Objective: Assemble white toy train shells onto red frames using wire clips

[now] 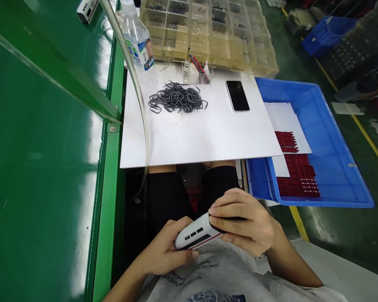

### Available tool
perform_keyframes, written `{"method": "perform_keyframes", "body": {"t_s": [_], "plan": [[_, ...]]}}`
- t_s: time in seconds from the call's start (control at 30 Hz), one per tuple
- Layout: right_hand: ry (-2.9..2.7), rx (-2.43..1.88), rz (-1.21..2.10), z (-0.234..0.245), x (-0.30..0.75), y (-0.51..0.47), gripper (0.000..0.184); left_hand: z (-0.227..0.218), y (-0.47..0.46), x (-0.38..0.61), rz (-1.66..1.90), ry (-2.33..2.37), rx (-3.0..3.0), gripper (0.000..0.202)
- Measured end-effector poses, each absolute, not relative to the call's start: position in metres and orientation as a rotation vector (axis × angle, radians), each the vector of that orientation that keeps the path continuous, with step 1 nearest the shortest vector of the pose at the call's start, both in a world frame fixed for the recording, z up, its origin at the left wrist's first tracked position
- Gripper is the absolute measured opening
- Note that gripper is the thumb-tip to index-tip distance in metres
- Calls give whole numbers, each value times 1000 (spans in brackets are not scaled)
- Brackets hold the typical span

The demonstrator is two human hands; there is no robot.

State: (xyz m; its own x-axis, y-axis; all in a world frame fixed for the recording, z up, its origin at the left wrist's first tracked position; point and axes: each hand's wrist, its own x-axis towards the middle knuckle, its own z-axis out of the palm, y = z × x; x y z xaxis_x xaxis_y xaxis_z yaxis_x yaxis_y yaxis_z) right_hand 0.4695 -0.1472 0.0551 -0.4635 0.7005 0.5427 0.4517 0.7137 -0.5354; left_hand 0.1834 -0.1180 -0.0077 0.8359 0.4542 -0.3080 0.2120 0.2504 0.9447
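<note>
Above my lap, close to my shirt, I hold a white toy train car (193, 235) with small black windows and a thin red stripe. My left hand (168, 247) is wrapped round its rear end, the thumb along the lower side. The fingers of my right hand (244, 220) close over the other end, where a black part shows beneath the fingertips. On the white board in front lies a pile of dark grey bent strips (178, 97). Whether my right fingers also hold a small piece is hidden.
A phone (238, 96), a clear bottle (137, 40) and a small holder (198, 76) with pens stand on the white board (192, 138). Behind is a compartment tray (248, 61). A blue bin (334, 163) with dark red parts is right; a green metal frame (105, 226) runs left. A clear hose (137, 84) hangs down.
</note>
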Motion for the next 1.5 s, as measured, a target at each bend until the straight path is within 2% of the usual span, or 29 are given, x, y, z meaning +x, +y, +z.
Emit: {"method": "perform_keyframes", "body": {"t_s": [0.23,0.47,0.67,0.87,0.97,1.13,1.27,1.4,1.5], "plan": [[-2220,-1200,228,57,451,-157,28,-10,-120,185,231,684,1339,19],[-2107,-1025,186,28,453,-153,33,-14,-122,184,248,690,1341,19],[-1834,-1314,340,32,432,-163,41,-16,-127,191,288,812,1465,23],[-2010,-1523,155,31,422,-166,44,-20,-130,190,206,905,1577,25],[-2079,-1453,86,27,425,-164,42,-22,-134,189,163,938,1573,24],[-1927,-1308,153,17,420,-162,41,-21,-137,192,217,960,1566,23],[-1831,-1332,291,19,414,-164,50,-5,-134,197,267,965,1588,22],[-1731,-1215,384,24,424,-167,67,34,-129,181,263,1006,1675,25],[-1655,-1138,271,11,443,-165,61,67,-123,142,345,1215,1795,37]]}}
